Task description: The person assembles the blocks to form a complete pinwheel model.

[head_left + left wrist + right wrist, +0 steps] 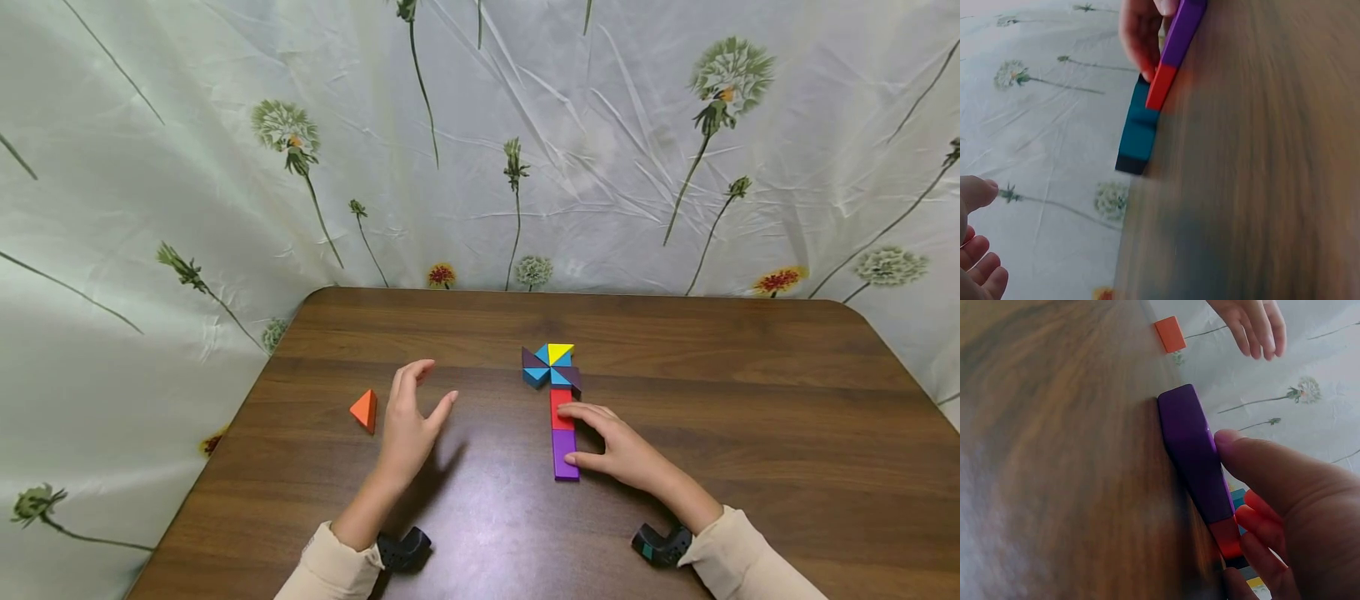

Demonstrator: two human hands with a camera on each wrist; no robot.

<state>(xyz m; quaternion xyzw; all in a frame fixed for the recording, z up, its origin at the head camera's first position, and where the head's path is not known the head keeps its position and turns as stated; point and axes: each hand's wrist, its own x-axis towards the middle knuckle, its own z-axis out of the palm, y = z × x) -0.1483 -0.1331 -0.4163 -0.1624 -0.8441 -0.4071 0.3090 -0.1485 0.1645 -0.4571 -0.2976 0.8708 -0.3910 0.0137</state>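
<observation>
A red block [561, 410] and a purple block [566, 455] lie end to end on the table, in line below a pinwheel of blue, yellow and dark triangular blocks [537, 377]. Over them rests my right hand [626, 450]: its fingers reach the red block, while the thumb touches the purple one [1190, 440]. In the right wrist view some fingertips are partly hidden. My left hand [408, 429] hovers above the table with loosely bent fingers and nothing in them. Left of it stands an orange triangular block [363, 411], which the right wrist view also shows.
The brown wooden table [750, 375] runs back to a white curtain [600, 125] printed with dandelions. Black bands with devices [405, 550] sit on both wrists, below cream sleeves [330, 562].
</observation>
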